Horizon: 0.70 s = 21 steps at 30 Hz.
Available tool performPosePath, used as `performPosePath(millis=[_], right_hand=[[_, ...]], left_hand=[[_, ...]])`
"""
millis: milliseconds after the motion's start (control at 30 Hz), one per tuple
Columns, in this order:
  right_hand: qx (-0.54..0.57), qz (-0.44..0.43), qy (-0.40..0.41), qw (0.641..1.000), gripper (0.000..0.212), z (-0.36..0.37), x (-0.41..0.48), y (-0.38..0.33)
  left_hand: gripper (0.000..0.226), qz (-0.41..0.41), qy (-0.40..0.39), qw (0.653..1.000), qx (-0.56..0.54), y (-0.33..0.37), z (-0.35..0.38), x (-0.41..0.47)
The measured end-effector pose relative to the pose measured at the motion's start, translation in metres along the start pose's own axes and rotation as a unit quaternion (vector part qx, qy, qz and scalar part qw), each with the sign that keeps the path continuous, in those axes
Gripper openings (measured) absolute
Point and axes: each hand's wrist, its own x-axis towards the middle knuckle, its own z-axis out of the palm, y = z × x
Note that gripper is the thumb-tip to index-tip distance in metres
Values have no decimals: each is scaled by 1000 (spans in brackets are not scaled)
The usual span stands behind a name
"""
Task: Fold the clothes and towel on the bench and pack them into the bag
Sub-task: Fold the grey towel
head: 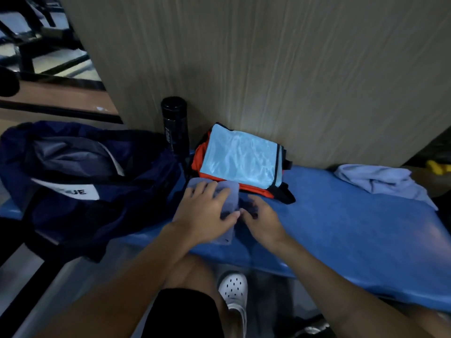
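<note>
the open navy bag (80, 172) sits at the left end, its mouth facing up, a black bottle (174, 123) upright behind it. just right of the bag lies the small grey folded cloth (229, 191), long axis running away from the person. the left hand (207, 211), nearer the bag, presses flat on it with straight fingers. the right hand (262, 222) curls at the cloth's right edge; blur hides whether it pinches. behind is a folded stack (240, 157); far right, a crumpled pale cloth (380, 179) waits unfolded. all rest on a blue padded bench (353, 235) against a wood-grain wall panel (268, 69).
</note>
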Motion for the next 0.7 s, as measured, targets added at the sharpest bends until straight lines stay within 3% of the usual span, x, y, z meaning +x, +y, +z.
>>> performPosePath(millis=[133, 233, 333, 433, 567, 700], right_hand=[[-80, -19, 62, 995, 21, -51, 5, 33], [-176, 22, 117, 977, 19, -109, 18, 71], [-246, 81, 136, 956, 26, -167, 29, 103], [-294, 116, 156, 936, 38, -213, 44, 135], [-313, 142, 224, 912, 46, -254, 69, 171], [-220, 213, 301, 903, 58, -284, 85, 196]], left_hand=[[73, 58, 20, 998, -34, 48, -15, 43], [66, 101, 44, 993, -42, 94, -18, 82], [64, 150, 35, 987, -47, 143, -13, 125], [47, 174, -2, 983, -63, 191, 5, 170], [46, 156, -50, 981, -102, 236, 37, 223], [34, 92, -39, 978, -184, 252, 72, 264]])
